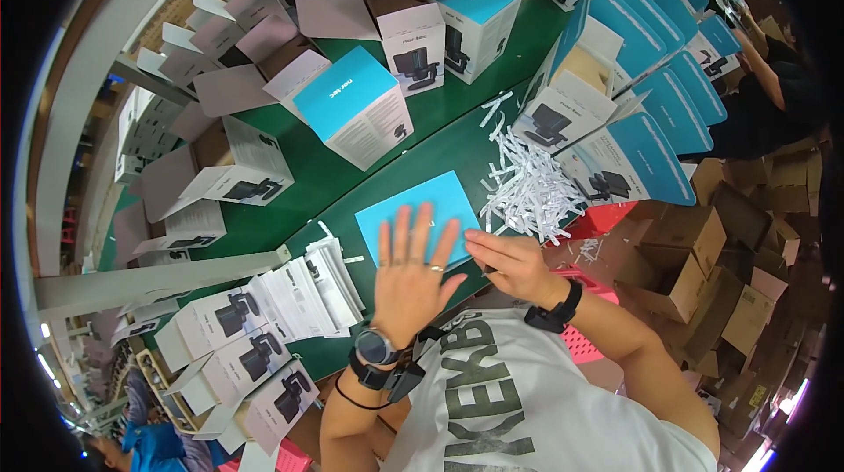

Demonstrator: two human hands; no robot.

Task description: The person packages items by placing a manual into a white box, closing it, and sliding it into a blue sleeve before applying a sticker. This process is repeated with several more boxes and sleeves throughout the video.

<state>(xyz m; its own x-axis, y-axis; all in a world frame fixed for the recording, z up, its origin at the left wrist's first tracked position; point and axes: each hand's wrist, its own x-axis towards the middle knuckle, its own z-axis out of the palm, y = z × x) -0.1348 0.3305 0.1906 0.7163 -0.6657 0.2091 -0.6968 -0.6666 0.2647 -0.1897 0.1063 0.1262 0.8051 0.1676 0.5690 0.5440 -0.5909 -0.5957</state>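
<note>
"Where was that bright-blue, rectangular, card-like panel?"

"On the green tabletop, directly in front of the person. The bare left hand was spread over it, fingers well apart, I'd guess to steady or flatten it."

"And the bare right hand?"

"At the panel's right side, fingers drawn together. Whether they pinched the edge, I couldn't tell; the fingertips covered that spot."

"Why was so much crowded around?"

"For easy reach, presumably. The loose heap of shredded white paper lay just past the right hand, and the stack of folded white paper leaflets sat to the left of the left hand. The white cardboard cartons with tall blue flaps stood close together at the right, flaps up, perhaps so nothing blocked their openings."

"What couldn't you make out?"

"The left fingers were blurred, so I couldn't swear they touched the panel. They hid much of its face, and I couldn't judge its thickness: loose card, or the top of a box. A dark sliver beneath the right fingertips defeated me too. The pink perforated plastic basket was half hidden by the right forearm, and a co-worker's arm was partly lost in the dark at the far right."
</note>
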